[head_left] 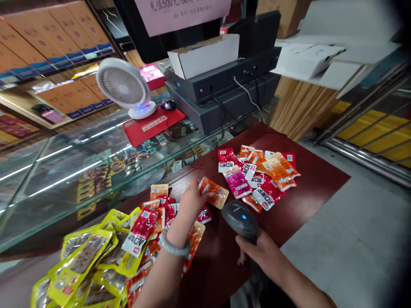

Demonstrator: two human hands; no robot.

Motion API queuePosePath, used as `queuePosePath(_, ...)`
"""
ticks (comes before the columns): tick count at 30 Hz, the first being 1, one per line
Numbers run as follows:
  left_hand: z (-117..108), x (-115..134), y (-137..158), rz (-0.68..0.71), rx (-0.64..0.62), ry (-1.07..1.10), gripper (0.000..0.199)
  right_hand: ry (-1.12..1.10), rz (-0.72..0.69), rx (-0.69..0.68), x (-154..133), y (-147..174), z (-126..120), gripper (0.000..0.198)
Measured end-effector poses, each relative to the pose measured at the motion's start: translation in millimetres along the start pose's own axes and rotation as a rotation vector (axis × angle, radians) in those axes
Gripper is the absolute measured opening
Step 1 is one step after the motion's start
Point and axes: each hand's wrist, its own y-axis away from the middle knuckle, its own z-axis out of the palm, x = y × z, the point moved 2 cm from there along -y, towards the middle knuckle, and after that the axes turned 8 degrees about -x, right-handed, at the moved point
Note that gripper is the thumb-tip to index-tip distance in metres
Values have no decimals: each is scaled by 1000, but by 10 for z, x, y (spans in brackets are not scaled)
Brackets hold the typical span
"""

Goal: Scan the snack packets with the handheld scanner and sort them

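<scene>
Pinched in my left hand (pixel 190 201) is a small orange snack packet (pixel 214 192), lifted over the dark red tabletop (pixel 321 179). My right hand (pixel 261 252) grips a black handheld barcode scanner (pixel 240 219) by its handle, its head close to the packet and a blue light lit on top. Under and around my left wrist lies a heap of red and orange packets (pixel 141 226), partly hidden by my forearm. Beyond the scanner is a second pile of red, orange and pink packets (pixel 257 175). Yellow-edged clear packets (pixel 83 256) are heaped at the lower left.
A glass display counter (pixel 96 167) runs along the far side of the table. On it stand a white fan (pixel 123 83), a red mat (pixel 154 123) with a mouse, and black cash-register equipment (pixel 221 90) with cables. A metal railing (pixel 369 149) is at the right.
</scene>
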Motion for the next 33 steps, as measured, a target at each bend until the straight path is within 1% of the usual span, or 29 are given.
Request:
queuePosePath(3,62,-96,116,23,67,71,45,-54,-37,14,128,-52,16,49)
queuePosePath(6,68,-172,210,57,129,174,45,-110,-23,13,268,-108,48,56)
queuePosePath(8,42,-217,276,71,151,238,44,-109,-14,4,319,-131,79,58)
queuePosePath(11,-10,-274,369,73,172,287,42,-50,-28,26,307,-144,134,55)
queuePosePath(14,-59,-314,428,95,217,291,46,36,-65,62,222,-152,214,50)
queuePosePath(16,-89,-325,457,131,251,264,47,94,-95,105,167,-152,278,46)
queuePosePath(18,-112,-320,489,164,259,221,44,125,-140,133,144,-139,350,43)
queuePosePath(22,-147,-287,588,213,231,124,38,133,-199,150,227,-46,493,44)
queuePosePath(23,-154,-286,624,227,225,106,38,110,-234,148,259,-4,530,44)
queuePosePath(26,-191,-326,773,262,237,42,40,68,-322,110,336,169,658,42)
queuePosePath(28,-246,-390,901,261,250,-19,45,104,-366,65,344,303,756,39)
queuePosePath(30,-324,-474,1041,239,238,-79,49,125,-383,18,321,426,845,39)
queuePosePath(32,-403,-565,1180,189,210,-168,51,128,-364,-20,288,524,913,38)
queuePosePath(33,-439,-603,1246,156,238,-233,52,120,-364,-34,272,566,934,37)
